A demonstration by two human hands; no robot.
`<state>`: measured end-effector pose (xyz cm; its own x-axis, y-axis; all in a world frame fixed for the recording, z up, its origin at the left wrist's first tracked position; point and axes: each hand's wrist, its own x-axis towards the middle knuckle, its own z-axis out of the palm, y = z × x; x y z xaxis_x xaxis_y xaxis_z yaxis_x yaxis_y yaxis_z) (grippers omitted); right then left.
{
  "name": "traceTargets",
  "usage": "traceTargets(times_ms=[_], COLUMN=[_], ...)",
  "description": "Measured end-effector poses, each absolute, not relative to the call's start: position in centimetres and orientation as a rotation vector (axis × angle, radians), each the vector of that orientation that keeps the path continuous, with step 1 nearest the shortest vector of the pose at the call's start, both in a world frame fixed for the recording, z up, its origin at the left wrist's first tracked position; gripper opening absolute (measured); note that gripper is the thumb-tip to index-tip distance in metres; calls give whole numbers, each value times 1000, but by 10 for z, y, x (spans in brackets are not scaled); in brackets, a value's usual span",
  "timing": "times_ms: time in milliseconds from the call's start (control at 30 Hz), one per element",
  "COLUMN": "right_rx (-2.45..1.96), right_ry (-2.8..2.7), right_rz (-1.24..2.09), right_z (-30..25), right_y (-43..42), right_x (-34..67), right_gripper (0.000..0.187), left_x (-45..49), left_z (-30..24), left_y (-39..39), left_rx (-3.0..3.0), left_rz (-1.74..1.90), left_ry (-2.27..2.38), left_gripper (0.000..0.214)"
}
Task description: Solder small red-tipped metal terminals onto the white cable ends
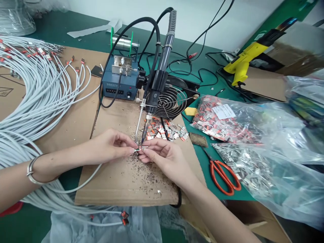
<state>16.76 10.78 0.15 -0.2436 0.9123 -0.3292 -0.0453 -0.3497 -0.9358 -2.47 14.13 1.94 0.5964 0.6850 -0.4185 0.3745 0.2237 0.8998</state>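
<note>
My left hand [112,145] pinches the end of a white cable [89,179], whose length trails back below my wrist. My right hand [165,157] grips a small red-and-metal USB connector [140,148] between thumb and fingers. Cable end and connector meet right under the tip of a soldering iron [163,60], which is clamped upright in a stand. A thin metal solder guide tube [139,123] comes down beside that tip. Whether the wires touch the connector is too small to tell. Loose USB connectors [174,131] lie in a pile just behind my right hand.
A blue solder-feeder box [118,81] with a solder spool [122,42] stands behind, next to a fan [169,101]. White cables [32,101] crowd the left. Bagged connectors [225,118], orange-handled scissors [225,177] and a yellow heat gun [243,60] lie right. Debris dots the cardboard [108,189].
</note>
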Motion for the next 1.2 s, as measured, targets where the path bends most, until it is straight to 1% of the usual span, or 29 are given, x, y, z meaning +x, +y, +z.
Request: traceTargets(times_ms=[100, 333, 600, 933, 1200], right_rx=[-1223, -1226, -1213, -1218, -1246], right_ry=[-1100, -1101, -1104, -1082, -1105], right_rz=[1711, 1667, 1660, 1686, 1624], right_z=[0, 3, 3, 4, 7], right_y=[109, 107, 107, 108, 107], right_x=[166, 165, 166, 169, 168], right_gripper=[23, 19, 17, 16, 12], left_x=[-24, -21, -20, -21, -19], left_z=[20, 22, 30, 27, 29], left_y=[142, 143, 143, 143, 142], left_rx=[1405, 1405, 1365, 1412, 1397], left_rz=[312, 359, 323, 344, 352], left_ry=[964, 937, 974, 989, 1005], left_gripper=[22, 19, 10, 11, 9])
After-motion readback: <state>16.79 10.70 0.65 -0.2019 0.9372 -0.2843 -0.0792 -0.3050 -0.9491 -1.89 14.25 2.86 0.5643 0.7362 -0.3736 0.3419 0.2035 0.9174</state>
